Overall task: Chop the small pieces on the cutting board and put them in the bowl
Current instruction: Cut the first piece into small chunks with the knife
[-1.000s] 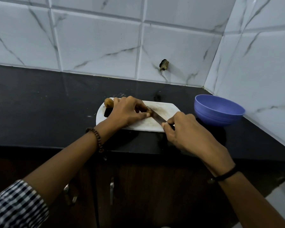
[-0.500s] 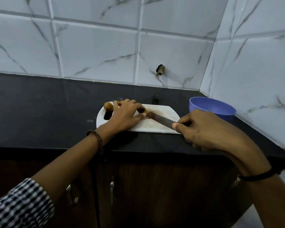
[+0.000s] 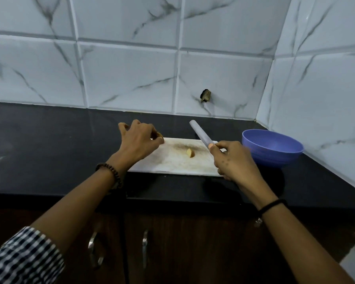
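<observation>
On the cutting board's [image 3: 172,162] middle one cut piece [image 3: 190,153] lies loose. At its far-left corner our left hand [image 3: 140,138] curls round the uncut chunk [image 3: 158,133]; our right hand [image 3: 234,158] grips the knife [image 3: 201,135], blade lifted. Chopping seems midway: next we set the chunk under the blade.

The cutting board [image 3: 172,162] lies on the counter [image 3: 49,152]; a small piece [image 3: 190,153] sits mid-board; the left hand [image 3: 139,140] holds another piece [image 3: 157,133] at its left end, the right hand [image 3: 234,160] the knife [image 3: 201,134] at its right end; the bowl [image 3: 273,150] stands right of the board.
</observation>
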